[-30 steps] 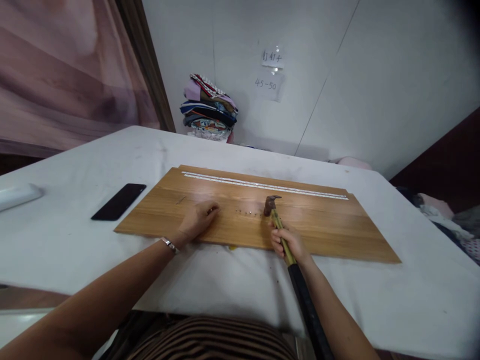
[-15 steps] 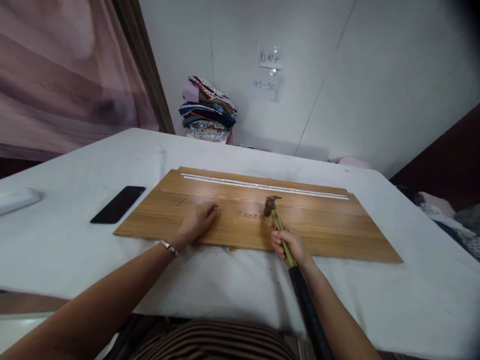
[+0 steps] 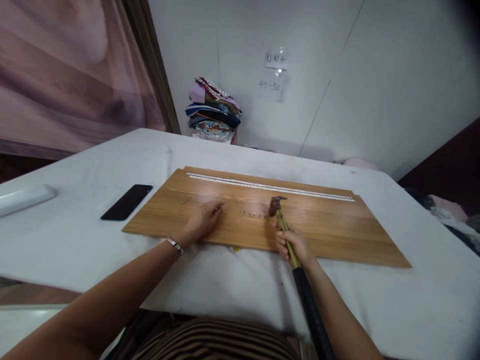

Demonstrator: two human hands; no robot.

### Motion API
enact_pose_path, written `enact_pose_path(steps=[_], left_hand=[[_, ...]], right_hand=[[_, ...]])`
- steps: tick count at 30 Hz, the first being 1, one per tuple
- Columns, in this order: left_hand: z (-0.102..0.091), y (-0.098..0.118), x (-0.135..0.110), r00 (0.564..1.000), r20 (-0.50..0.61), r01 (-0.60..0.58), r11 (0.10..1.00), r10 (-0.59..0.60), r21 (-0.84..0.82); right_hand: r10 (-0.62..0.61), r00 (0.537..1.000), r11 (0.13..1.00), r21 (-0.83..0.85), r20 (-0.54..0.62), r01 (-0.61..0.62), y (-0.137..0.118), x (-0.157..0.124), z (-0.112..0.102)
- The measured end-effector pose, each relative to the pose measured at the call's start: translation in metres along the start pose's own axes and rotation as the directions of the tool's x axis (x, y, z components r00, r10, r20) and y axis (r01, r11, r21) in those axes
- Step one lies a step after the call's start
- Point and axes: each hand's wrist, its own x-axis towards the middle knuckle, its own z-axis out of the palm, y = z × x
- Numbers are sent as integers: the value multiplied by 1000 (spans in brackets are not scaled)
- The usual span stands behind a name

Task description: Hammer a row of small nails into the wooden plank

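My left hand rests on the wooden board, thumb and fingers pinched together. A thin tip like a nail pokes out from the pinch, small and hard to make out. To its right, several small nails stand in a row in the board. My right hand is wrapped round the yellow upper handle of a claw hammer. The rusty hammer head is over the board at the right end of the row. Loose nails lie on the board left of my left hand.
Two white measuring strips run along the board's far side. A black phone lies on the white table, left of the board. Folded clothes are stacked by the wall, and a white object sits at far left.
The view has shifted slightly, so everything appears a little further right. My left fingers have straightened from a curl into a pinch with a thin tip showing. The hammer stays over the board.
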Motion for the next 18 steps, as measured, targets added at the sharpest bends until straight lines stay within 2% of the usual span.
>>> enact_pose_path(steps=[5,10,18], left_hand=[[5,-7,2,999,-14,-32,999,32,-13],[5,-8,3,998,25,-60,998,60,-15],[9,-12,4,997,20,-71,997,71,-9]], right_hand=[[-1,1000,1000,9,5,1,1,1,0],[-41,999,999,34,-4,41,2,1,-1],[-16,1000,999,32,-1,16,4,3,-5]])
